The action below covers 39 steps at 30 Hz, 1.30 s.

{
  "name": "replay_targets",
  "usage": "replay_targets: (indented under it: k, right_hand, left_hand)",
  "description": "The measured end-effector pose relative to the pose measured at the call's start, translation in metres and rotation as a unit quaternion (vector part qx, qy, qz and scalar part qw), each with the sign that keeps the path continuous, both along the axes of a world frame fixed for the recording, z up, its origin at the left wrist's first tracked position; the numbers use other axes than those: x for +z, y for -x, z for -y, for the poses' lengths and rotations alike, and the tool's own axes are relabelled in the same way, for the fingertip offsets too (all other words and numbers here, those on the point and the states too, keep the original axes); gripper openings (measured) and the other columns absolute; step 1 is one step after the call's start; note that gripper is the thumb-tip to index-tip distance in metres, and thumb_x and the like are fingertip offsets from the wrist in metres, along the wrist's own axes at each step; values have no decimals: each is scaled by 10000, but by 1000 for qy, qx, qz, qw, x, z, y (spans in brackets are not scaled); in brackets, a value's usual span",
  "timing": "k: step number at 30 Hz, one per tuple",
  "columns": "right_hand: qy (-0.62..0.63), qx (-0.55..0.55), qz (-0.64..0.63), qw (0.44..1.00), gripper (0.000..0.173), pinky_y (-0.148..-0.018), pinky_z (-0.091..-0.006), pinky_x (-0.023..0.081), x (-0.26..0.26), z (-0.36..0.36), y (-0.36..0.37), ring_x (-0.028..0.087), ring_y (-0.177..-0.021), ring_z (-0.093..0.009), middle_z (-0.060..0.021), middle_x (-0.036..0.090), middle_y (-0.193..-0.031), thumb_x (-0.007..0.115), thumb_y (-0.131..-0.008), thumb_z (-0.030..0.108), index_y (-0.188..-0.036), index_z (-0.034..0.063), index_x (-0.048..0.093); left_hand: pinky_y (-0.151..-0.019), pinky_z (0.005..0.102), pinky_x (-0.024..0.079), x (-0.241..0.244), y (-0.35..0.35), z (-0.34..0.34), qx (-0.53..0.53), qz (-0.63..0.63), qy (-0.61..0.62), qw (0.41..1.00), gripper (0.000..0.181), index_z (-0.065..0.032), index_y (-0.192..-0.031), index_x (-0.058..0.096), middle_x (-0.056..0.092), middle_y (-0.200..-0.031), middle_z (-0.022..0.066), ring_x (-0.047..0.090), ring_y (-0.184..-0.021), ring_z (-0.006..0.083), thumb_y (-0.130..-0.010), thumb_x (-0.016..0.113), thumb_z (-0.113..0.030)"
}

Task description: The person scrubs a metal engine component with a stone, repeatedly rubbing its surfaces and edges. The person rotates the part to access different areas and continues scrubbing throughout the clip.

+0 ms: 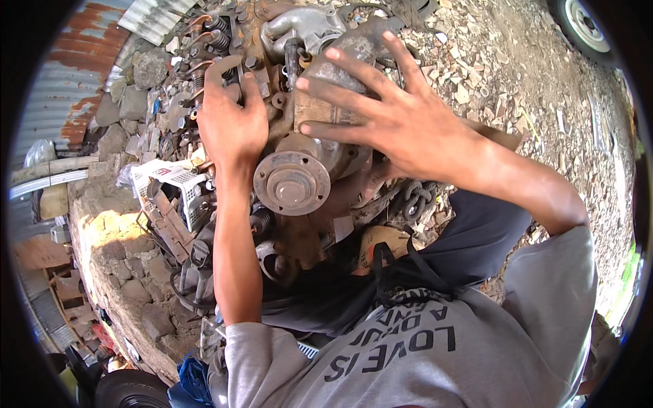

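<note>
A greasy, disassembled engine stands before me, with valve springs (pixel 219 40) and rocker parts along its left side. My left hand (pixel 232 120) rests by these parts, thumb and fingers bent apart; its fingertips touch the top of the engine, and I cannot tell whether anything is between them. My right hand (pixel 377 104) is spread over a cast metal housing (pixel 352 56) and a block of wood (pixel 321 109), fingers apart. Just below, between the hands, is a round rusty flange (pixel 292 183) with bolt holes. A pale metal manifold (pixel 301 28) lies beyond the hands.
At the left are a white plastic crate (pixel 168 178) with metal parts, a stone wall (pixel 127 270) and rusty corrugated sheets (pixel 66 76). Rope (pixel 419 199) lies right of the engine. Broken stones (pixel 469 76) cover the ground, with a wheel (pixel 586 25) at the top right.
</note>
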State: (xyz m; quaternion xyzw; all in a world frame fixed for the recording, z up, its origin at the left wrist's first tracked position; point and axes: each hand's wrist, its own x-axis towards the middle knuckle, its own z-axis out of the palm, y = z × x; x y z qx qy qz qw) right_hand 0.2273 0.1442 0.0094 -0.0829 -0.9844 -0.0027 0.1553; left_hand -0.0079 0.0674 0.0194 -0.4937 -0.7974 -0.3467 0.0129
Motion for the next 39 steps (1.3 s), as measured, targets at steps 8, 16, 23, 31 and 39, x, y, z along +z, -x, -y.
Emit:
replay_targets:
  k: [8, 16, 23, 31, 39]
  right_hand:
    - [8, -31, 30, 999, 1071, -1258, -710, 79, 5, 7, 1, 166, -1594, -280, 62, 249, -1710, 843, -507, 637, -1503, 415, 521]
    - [25, -13, -32, 999, 941, -1254, -709, 33, -4, 5, 14, 170, -1591, -287, 40, 310, -1686, 841, -589, 656, -1447, 351, 604]
    - [49, -35, -52, 997, 1071, -1247, -731, 54, -11, 11, 29, 142, -1600, -288, 66, 239, -1714, 858, -505, 627, -1502, 417, 527]
    - [73, -40, -54, 995, 1052, -1227, -746, 43, -10, 18, 27, 146, -1598, -317, 40, 239, -1717, 845, -542, 658, -1509, 384, 532]
    - [44, -64, -18, 997, 1031, -1216, -761, 49, -12, 24, 6, 143, -1598, -318, 41, 238, -1717, 824, -553, 701, -1495, 386, 548]
  left_hand:
    - [-757, 442, 563, -6, 4, 0, -2, 3, -16, 1000, 280, -69, -1210, 624, 768, -887, 198, 750, -832, 383, -961, 654, -193]
    - [-762, 447, 559, -10, 9, -1, -15, -28, -36, 999, 257, -43, -1184, 632, 765, -862, 181, 745, -832, 376, -960, 652, -168]
    - [-759, 446, 564, -9, 5, -4, -16, -37, -24, 999, 263, -21, -1170, 637, 761, -871, 192, 744, -829, 377, -941, 661, -148]
    - [-769, 416, 566, -18, 14, -4, -31, -81, -61, 994, 279, 4, -1195, 623, 755, -863, 184, 752, -792, 342, -953, 646, -133]
    - [-791, 406, 563, -13, 14, -4, -18, -25, -75, 997, 223, 8, -1146, 652, 749, -962, 216, 751, -863, 338, -968, 660, -126]
